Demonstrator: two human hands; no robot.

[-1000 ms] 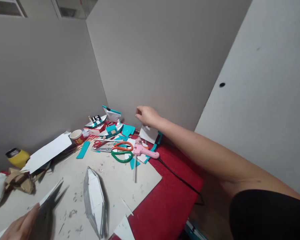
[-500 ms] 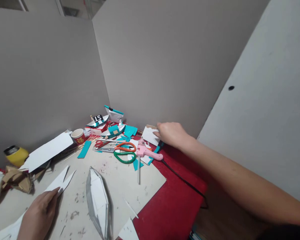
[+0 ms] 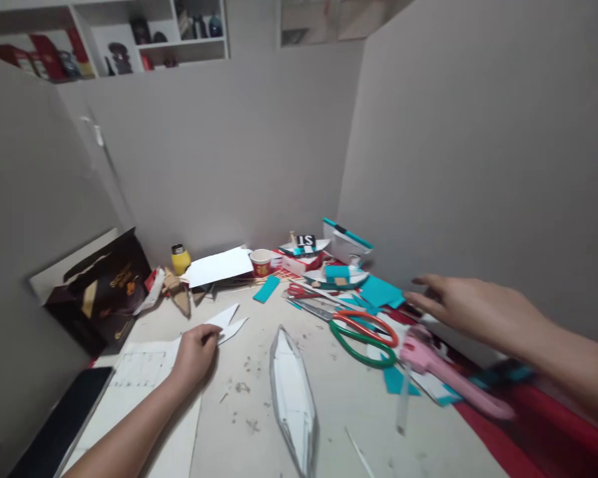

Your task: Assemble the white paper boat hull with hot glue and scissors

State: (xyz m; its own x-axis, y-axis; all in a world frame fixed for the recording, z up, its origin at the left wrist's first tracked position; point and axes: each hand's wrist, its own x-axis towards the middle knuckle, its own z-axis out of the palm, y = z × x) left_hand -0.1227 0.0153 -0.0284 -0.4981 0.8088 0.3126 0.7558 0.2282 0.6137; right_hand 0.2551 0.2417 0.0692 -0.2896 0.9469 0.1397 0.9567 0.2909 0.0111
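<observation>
My left hand (image 3: pixel 197 352) pinches a white paper piece (image 3: pixel 225 324) with two pointed ends, low over the table's left half. My right hand (image 3: pixel 471 312) reaches in from the right, slightly blurred, fingers apart with nothing seen between them. Below it lies a pink glue gun (image 3: pixel 428 358), a clear glue stick (image 3: pixel 403 401) jutting from it. Scissors (image 3: pixel 363 338) with one orange and one green handle rest left of the glue gun. A grey and white boat-shaped hull (image 3: pixel 293 392) lies mid-table between my hands.
Teal pieces (image 3: pixel 381 291) lie among scraps by the right wall. Small model boats (image 3: pixel 336 275), a paper cup (image 3: pixel 260 262) and a white sheet (image 3: pixel 219 267) stand along the back. A yellow jar (image 3: pixel 180 259), dark box (image 3: pixel 104 292) and dark flat device (image 3: pixel 62 425) are at left.
The view has swung left. My right hand has come away from the white cardboard piece by the wall, its fingers now apart. My left hand still holds the pointed paper.
</observation>
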